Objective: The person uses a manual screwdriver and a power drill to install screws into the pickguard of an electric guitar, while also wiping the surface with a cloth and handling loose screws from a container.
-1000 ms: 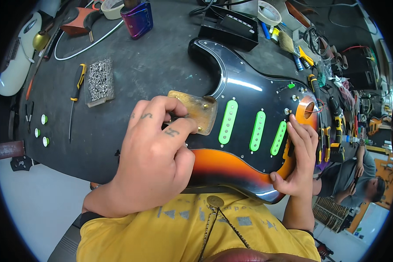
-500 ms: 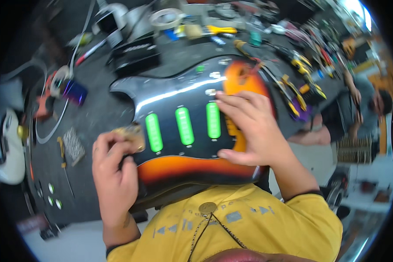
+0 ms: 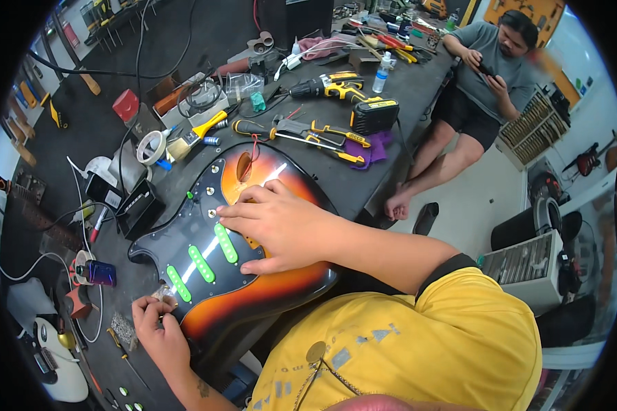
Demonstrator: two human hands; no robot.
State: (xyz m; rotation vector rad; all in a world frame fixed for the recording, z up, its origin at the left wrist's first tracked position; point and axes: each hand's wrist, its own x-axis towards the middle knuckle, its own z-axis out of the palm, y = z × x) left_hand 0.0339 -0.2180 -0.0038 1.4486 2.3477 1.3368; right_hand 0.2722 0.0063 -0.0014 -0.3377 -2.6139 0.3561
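An electric guitar body (image 3: 212, 312) with an orange-to-black sunburst finish lies face up in front of me, tilted across the table edge. Its black pickguard (image 3: 175, 245) carries three green pickups (image 3: 201, 264). My right hand (image 3: 274, 226) rests on the body with fingers spread, fingertips beside the small posts and the nearest pickup. At the neck end, my left hand (image 3: 161, 332) has its fingers curled together by the bare wooden neck pocket (image 3: 166, 296). What those fingers pinch, if anything, is too small to tell.
Beyond the body lie a screwdriver (image 3: 253, 129), pliers (image 3: 301, 129), a yellow cordless drill (image 3: 332, 85), a battery pack (image 3: 375, 116) and a brush (image 3: 192, 140). A small black box (image 3: 140, 209) stands left. A seated person (image 3: 490, 75) at the right holds a phone.
My view has swung to the right, so the guitar body appears lower, further left and turned. Both hands keep about the same places on it. More of the seated person shows.
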